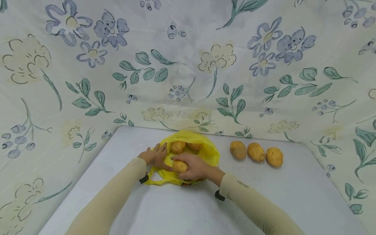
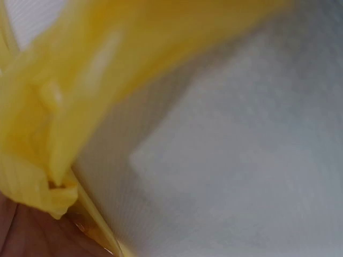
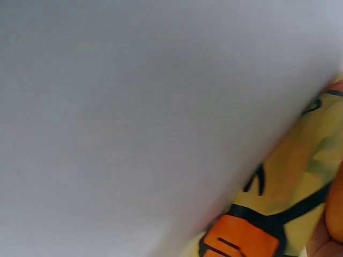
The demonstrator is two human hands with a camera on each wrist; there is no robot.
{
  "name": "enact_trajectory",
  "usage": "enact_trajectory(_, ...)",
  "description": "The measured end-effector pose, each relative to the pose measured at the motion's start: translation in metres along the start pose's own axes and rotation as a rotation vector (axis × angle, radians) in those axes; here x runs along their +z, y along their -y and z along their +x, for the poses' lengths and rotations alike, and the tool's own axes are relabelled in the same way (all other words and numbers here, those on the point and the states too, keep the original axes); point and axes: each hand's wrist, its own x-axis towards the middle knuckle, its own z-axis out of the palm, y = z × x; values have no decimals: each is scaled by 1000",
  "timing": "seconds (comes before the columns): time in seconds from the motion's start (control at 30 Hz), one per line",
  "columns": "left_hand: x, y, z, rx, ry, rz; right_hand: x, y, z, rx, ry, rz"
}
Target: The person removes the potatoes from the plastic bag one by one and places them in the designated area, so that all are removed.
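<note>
A yellow plastic bag (image 1: pixel 212 150) lies on the table with its mouth spread toward me. Two potatoes (image 1: pixel 178 147) rest inside it toward the back. My right hand (image 1: pixel 195 166) grips another potato (image 1: pixel 180 166) at the bag's opening. At the bag's left edge, my left hand (image 1: pixel 156 157) lies with fingers spread against the plastic. In the left wrist view, crumpled yellow film fills the upper left above a bit of palm. The right wrist view catches the bag's printed side (image 3: pixel 278 214), orange and black, beside the held potato's edge (image 3: pixel 336 209).
Three potatoes (image 1: pixel 256 152) sit in a row on the white table (image 1: pixel 164 212), right of the bag. A floral cloth (image 1: pixel 188 81) hangs behind the table and along both sides. One bag handle (image 1: pixel 155 181) loops out toward the front left.
</note>
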Motion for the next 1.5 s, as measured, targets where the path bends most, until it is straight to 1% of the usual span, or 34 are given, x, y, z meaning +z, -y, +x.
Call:
enact_trajectory(0.27,0,-1,3,2,6,-5,-8,8,-8,-40,-14,72)
enact_trajectory(0.47,-1,-1,2,-2,10,-2,-17,11,-16,-33,-17,117)
enact_trajectory(0.63,-2,-2,1,0,9,-1,-25,9,-23,-50,-40,135)
enact_trajectory(0.87,-2,-3,-1,-15,11,-1,-33,4,-32,-48,-74,134)
enact_trajectory(0.97,-2,-3,0,-13,6,5,-36,4,-37,-51,-91,153)
enact_trajectory(1.07,0,-3,0,-10,1,2,-39,5,-44,-37,-103,202)
enact_trajectory(1.17,2,-3,0,-11,-3,-1,-40,7,-51,22,-121,253)
enact_trajectory(1.3,0,-4,0,-10,-10,6,-42,12,-57,82,-165,266)
enact_trajectory(1.4,-2,-4,0,-11,-9,0,-42,12,-60,82,-185,277)
enact_trajectory(1.5,-2,-4,0,-11,0,-10,-40,9,-66,84,-191,325)
